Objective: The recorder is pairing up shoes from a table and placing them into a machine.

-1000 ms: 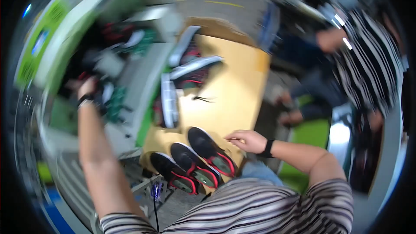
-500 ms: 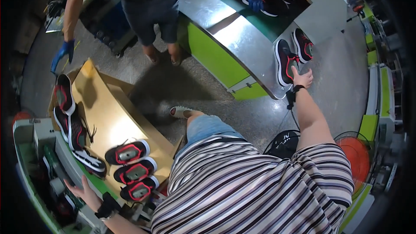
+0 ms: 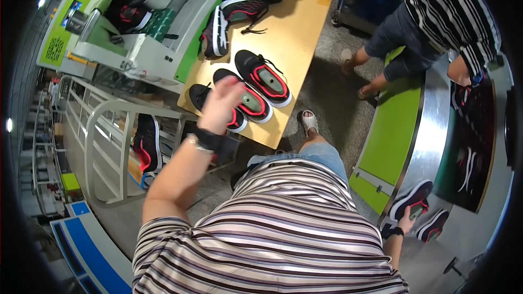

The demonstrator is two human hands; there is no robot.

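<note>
My left hand (image 3: pixel 222 103), blurred and empty with its fingers apart, is over three black sneakers with red collars on a wooden board. It covers part of the middle sneaker (image 3: pixel 256 106) and the leftmost sneaker (image 3: pixel 199 93); the rightmost sneaker (image 3: pixel 267 79) shows whole. At lower right my right hand (image 3: pixel 405 221) grips the heel end of a black sneaker (image 3: pixel 417 195) with a white sole, at the end of the metal-edged bench (image 3: pixel 427 136). Beside it is another black sneaker (image 3: pixel 433 226). My right fingers are partly hidden by the shoe.
More black sneakers (image 3: pixel 248 8) lie at the far end of the wooden board (image 3: pixel 305 38). A machine with a green belt (image 3: pixel 177 13) stands behind its left side. A metal rack (image 3: pixel 101 130) holds a sneaker (image 3: pixel 147 141). A co-worker in a striped shirt (image 3: pixel 452 11) stands at the bench.
My view has swung left. My left hand has moved from beside the board to over the three sneakers. My right hand stays at the bench-end sneaker, its fingers now closed on it.
</note>
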